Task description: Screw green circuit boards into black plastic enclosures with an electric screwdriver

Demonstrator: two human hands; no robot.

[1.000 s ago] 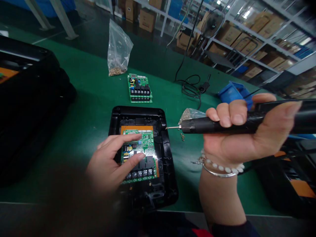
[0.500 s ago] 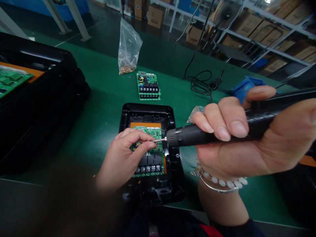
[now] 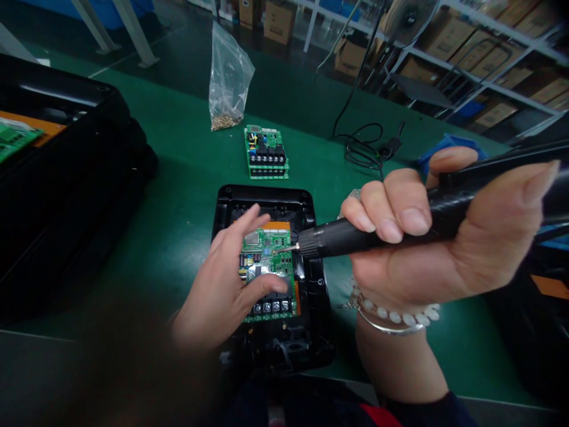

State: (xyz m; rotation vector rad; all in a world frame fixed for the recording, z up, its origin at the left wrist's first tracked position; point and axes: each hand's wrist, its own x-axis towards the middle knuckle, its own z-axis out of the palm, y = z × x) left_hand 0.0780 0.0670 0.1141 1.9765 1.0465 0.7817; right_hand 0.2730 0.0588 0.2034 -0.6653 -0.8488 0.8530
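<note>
A green circuit board point(image 3: 271, 249) lies in an open black plastic housing point(image 3: 313, 284), on an orange sheet. My left hand point(image 3: 226, 284) rests on the board with its fingers spread, and the thumb lies across the lower part. My right hand point(image 3: 413, 249) grips a black electric screwdriver point(image 3: 355, 237), with the slim metal bit pointing left. The bit's tip is over the board's upper right area, close to my left hand. I cannot tell whether it touches a screw. My left hand hides much of the board.
A second circuit board point(image 3: 265, 153) and a clear bag of screws point(image 3: 229, 77) lie on the green mat point(image 3: 178, 190). A coiled black cable point(image 3: 364, 151) and a blue bin point(image 3: 451, 148) sit beyond. A large black case point(image 3: 57, 166) stands at left. Shelves hold cardboard boxes behind.
The screwdriver has swung left from beside the housing to over the board. My left hand's fingers have spread apart, and the view has shifted slightly.
</note>
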